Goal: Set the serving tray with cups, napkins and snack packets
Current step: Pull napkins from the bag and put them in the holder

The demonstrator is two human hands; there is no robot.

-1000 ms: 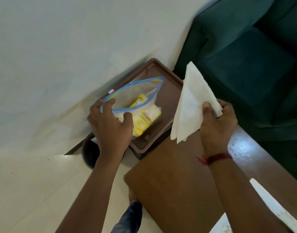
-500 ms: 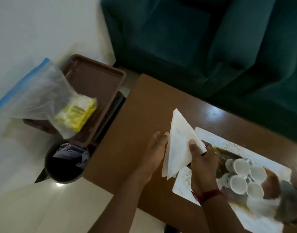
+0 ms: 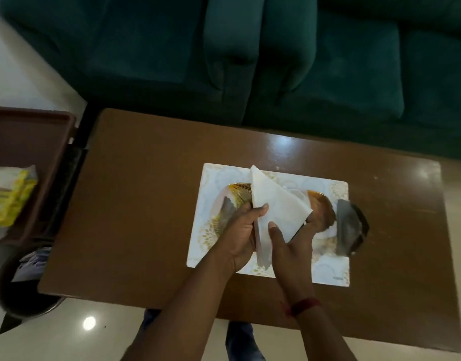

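Note:
A white, gold-patterned serving tray lies on the brown table. Over its middle I hold a stack of white folded triangular napkins, my left hand gripping the left side and my right hand the lower right edge. The napkins and hands hide the cups on the tray. A clear bag with yellow snack packets rests in a brown crate at far left.
A dark green sofa runs along the table's far edge. A round black bin with paper in it stands on the pale floor at the table's left corner. A dark blurred object lies at the tray's right edge.
My left hand let go of the snack bag, left it in the brown crate and joined my right hand on the napkins. The view swung right, and the napkins now hang over the tray.

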